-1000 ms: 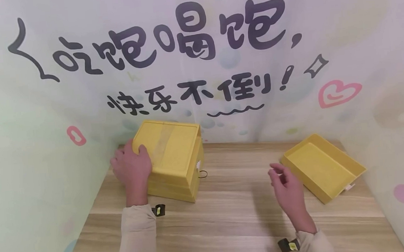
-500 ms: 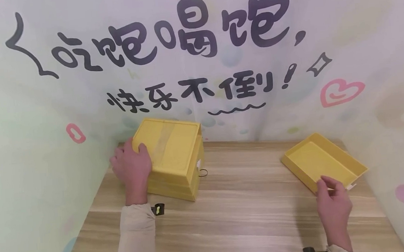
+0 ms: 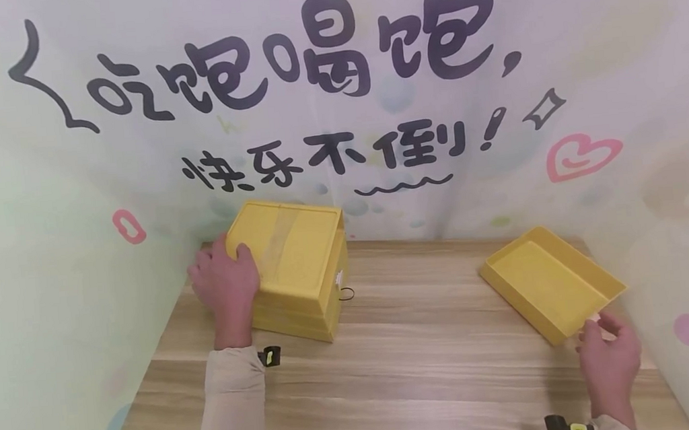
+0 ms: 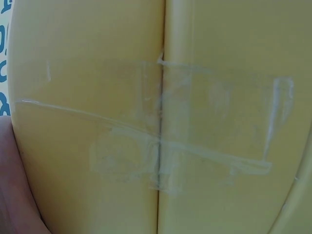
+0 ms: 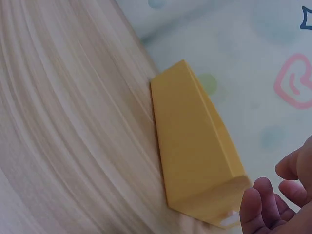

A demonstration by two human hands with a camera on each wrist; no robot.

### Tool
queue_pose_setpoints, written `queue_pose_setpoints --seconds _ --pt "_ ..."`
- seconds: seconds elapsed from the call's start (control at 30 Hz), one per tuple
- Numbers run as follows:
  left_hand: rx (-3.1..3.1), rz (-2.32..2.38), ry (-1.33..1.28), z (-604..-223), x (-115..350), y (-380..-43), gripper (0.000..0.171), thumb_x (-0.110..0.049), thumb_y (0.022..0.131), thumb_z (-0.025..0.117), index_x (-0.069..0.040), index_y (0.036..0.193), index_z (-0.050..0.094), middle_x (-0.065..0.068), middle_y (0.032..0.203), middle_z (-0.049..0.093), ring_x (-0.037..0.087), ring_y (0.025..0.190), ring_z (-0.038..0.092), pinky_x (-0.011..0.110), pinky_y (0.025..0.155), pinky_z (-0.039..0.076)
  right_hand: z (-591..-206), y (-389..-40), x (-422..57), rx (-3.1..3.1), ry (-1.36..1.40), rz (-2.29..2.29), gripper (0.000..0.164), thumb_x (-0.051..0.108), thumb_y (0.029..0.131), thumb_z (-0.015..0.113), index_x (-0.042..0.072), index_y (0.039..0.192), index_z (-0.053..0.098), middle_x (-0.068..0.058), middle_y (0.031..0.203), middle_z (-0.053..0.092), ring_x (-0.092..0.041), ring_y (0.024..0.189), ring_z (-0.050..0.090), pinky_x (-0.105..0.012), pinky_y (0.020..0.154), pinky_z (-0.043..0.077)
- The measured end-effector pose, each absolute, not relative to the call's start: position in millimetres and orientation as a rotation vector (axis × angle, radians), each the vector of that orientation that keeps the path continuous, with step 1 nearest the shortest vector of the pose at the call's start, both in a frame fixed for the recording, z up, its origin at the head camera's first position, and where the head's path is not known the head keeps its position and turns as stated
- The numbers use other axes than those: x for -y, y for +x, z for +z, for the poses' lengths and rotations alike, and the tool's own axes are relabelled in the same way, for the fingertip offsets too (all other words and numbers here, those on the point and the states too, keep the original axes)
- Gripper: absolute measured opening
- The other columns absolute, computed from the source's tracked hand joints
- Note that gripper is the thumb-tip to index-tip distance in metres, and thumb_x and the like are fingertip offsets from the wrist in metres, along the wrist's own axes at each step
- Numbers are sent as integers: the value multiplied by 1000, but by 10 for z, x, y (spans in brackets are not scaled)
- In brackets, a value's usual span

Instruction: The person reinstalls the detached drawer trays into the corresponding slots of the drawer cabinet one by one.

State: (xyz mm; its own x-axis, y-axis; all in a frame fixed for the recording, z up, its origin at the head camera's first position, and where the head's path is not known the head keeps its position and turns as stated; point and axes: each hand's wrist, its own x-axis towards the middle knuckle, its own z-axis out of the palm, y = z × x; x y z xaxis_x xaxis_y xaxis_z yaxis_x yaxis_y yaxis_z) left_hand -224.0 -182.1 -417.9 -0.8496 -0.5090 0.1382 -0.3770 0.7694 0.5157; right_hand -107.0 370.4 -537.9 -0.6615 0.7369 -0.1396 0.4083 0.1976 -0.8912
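Note:
A yellow drawer box (image 3: 287, 253) with clear tape across its top stands at the back left of the table. My left hand (image 3: 225, 285) grips its left upper edge, thumb near the top face and fingers around the side, partly hidden. Fully out of the box, a shallow yellow drawer (image 3: 544, 280) lies at the right, its open side up. My right hand (image 3: 611, 349) is at the drawer's near right corner, beside a small white tab (image 5: 230, 218). In the right wrist view its thumb and bent fingers are apart, with nothing visible between them.
A small black loop (image 3: 347, 294) sticks out at the box's right side. The wood-grain table (image 3: 415, 344) meets printed fabric walls (image 3: 372, 105) at the back and both sides.
My right hand has moved to the right across the table, past the drawer's near edge to its right corner. The left hand stays on the box, and the drawer has not moved.

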Motion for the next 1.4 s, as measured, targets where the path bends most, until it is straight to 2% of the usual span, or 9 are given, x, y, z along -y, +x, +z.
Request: queue_pose_setpoints --seconds 0.17,0.4,0.53,0.63,0.83,0.93,1.07,1.23,1.4 --pt "2710 -687 682 -4184 1826 -2248 60 -44 104 32 -12 153 45 28 137 52 46 119 43 55 99 36 -5462 -1076 -3753 2173 -1096 1446 53 16 102 45 1 153 40 16 115 43 15 67 53 -12 58 53" --pt "2706 -675 695 -4197 1843 -2256 60 -45 104 32 -12 153 45 27 137 53 46 118 44 55 98 36 -5548 -1106 -3793 2224 -1124 1507 60 13 102 42 6 160 27 -6 139 45 17 68 54 -12 61 54" --pt "2704 -671 693 -4194 1843 -2257 60 -44 104 32 -12 153 45 28 137 53 46 118 44 55 98 36 -5593 -1121 -3810 2235 -1131 1546 64 17 104 43 7 162 20 -9 136 45 16 66 55 -10 60 51" --pt "2695 -675 690 -4190 1837 -2256 60 -44 103 33 -12 152 46 28 137 53 47 117 44 55 97 36 -5621 -1141 -3816 2248 -1125 1537 63 20 104 43 4 161 22 -14 135 45 15 64 55 -11 59 51" --pt "2684 -691 696 -4177 1824 -2253 59 -44 103 33 -13 152 46 28 138 52 47 117 44 57 97 38 -5706 -1179 -3876 2284 -1114 1446 58 24 104 44 2 157 35 -27 150 42 17 66 47 -10 57 47" --pt "2686 -699 704 -4175 1818 -2254 59 -44 103 33 -14 152 46 27 139 52 47 118 44 57 97 38 -5730 -1194 -3908 2290 -1126 1435 59 25 104 44 2 157 34 -29 152 41 18 67 43 -8 58 45" --pt "2693 -702 713 -4173 1816 -2249 59 -43 103 33 -14 152 45 27 141 51 47 119 43 57 98 38 -5734 -1212 -3936 2244 -1158 1522 62 26 104 45 5 159 29 -26 157 35 17 68 47 -7 59 46" --pt "2693 -703 718 -4171 1818 -2239 59 -42 103 34 -13 153 45 26 142 51 46 121 43 57 100 38 -5741 -1232 -3975 2143 -1172 1733 65 27 106 44 12 163 18 -18 170 16 13 74 55 -11 66 53" --pt "2682 -717 726 -4168 1816 -2231 58 -42 103 35 -14 153 46 26 143 51 46 121 43 57 100 37 -5757 -1252 -4005 2036 -1183 1876 62 25 107 43 19 164 20 -2 161 36 10 73 61 -17 68 57"
